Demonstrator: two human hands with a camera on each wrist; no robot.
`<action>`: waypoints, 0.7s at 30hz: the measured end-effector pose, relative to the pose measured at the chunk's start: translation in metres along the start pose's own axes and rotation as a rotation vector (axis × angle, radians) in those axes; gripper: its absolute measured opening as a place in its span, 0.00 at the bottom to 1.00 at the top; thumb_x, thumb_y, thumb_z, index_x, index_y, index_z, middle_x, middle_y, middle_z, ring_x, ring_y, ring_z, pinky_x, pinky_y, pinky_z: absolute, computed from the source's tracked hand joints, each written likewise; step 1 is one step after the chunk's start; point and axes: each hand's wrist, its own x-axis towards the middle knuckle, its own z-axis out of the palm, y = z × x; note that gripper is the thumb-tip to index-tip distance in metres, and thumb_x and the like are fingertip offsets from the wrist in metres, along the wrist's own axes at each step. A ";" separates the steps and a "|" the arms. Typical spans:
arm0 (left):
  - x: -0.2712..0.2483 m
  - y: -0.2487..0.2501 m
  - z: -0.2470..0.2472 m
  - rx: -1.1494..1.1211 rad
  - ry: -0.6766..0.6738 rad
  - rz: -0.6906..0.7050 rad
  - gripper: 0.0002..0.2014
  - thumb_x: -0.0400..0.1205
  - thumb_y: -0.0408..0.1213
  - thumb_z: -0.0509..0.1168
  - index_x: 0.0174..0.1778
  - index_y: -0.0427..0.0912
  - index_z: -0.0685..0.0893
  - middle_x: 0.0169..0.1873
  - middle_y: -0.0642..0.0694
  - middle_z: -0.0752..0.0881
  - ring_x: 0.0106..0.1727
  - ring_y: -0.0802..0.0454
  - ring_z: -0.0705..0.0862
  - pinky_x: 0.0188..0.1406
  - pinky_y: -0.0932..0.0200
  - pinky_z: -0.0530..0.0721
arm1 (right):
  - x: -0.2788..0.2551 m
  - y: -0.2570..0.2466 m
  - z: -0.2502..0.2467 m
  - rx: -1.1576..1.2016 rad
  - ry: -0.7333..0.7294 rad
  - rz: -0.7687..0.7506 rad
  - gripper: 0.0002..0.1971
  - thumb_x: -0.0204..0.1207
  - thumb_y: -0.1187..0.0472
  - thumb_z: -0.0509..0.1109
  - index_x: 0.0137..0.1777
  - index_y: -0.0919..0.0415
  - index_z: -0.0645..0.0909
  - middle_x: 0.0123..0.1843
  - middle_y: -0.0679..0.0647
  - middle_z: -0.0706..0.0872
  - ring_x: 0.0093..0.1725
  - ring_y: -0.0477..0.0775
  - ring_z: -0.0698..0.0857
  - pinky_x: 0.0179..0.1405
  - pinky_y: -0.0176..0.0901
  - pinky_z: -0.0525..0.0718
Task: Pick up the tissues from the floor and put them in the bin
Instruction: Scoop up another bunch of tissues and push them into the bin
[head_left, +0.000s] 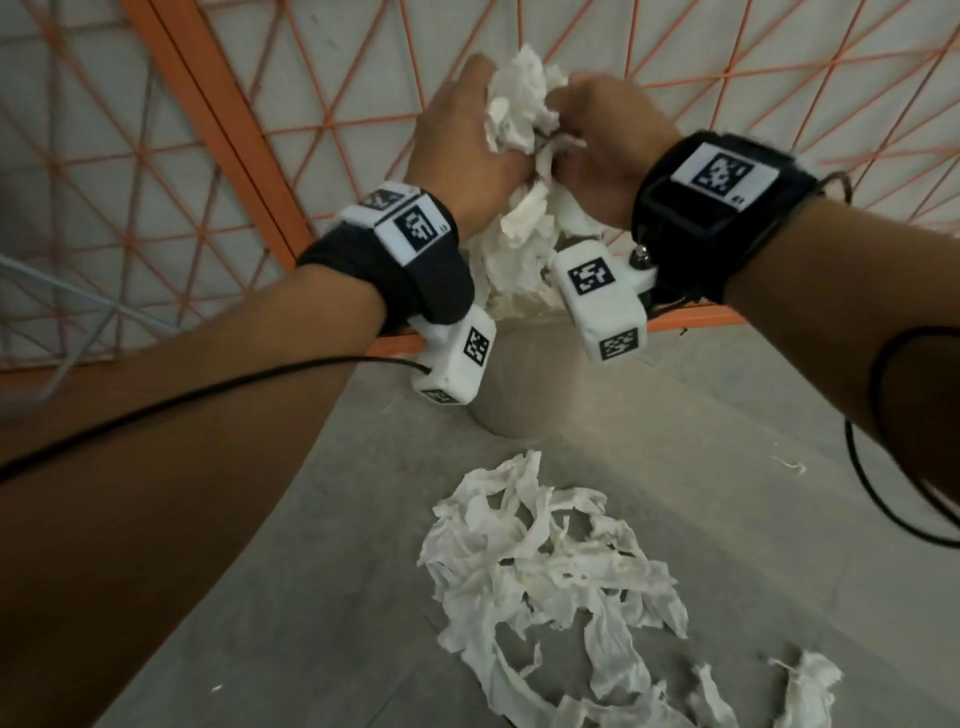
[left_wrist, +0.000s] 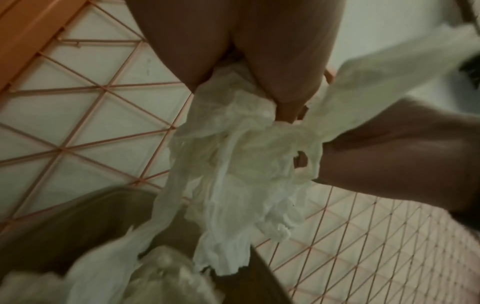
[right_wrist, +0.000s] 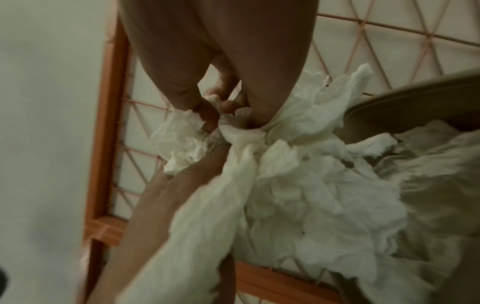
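Floor tissues (head_left: 550, 587), hands (head_left: 524, 140) gripping bundle (head_left: 519, 114)

Orange triangle-mesh panel (head_left: 218, 171) against pale wall (right_wrist: 46, 102); grey floor (head_left: 311, 597)

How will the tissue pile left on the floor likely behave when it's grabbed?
Probably floppy: the tissue pile lies in limp, crumpled strips. Likely light and apt to shed pieces: the held bunch trails loose ends, and scraps lie apart.
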 end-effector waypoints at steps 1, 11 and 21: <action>0.001 -0.010 0.009 0.034 -0.040 -0.033 0.28 0.71 0.49 0.71 0.65 0.43 0.75 0.57 0.42 0.84 0.58 0.43 0.84 0.54 0.49 0.84 | 0.006 0.012 -0.003 0.007 0.012 0.016 0.03 0.68 0.66 0.64 0.40 0.58 0.74 0.40 0.49 0.75 0.34 0.38 0.81 0.32 0.28 0.81; -0.013 -0.070 0.063 0.458 -0.683 -0.152 0.21 0.81 0.48 0.64 0.66 0.39 0.79 0.62 0.39 0.84 0.64 0.40 0.82 0.55 0.57 0.75 | 0.025 0.085 -0.011 -1.290 -0.125 0.097 0.14 0.73 0.60 0.68 0.52 0.70 0.86 0.53 0.64 0.89 0.49 0.62 0.85 0.45 0.46 0.81; -0.032 -0.039 0.028 0.509 -0.677 0.005 0.20 0.86 0.46 0.55 0.74 0.52 0.75 0.69 0.40 0.80 0.63 0.39 0.80 0.53 0.56 0.73 | -0.004 0.084 -0.017 -1.506 -0.201 -0.160 0.18 0.79 0.58 0.58 0.55 0.67 0.85 0.48 0.65 0.85 0.44 0.63 0.81 0.47 0.51 0.76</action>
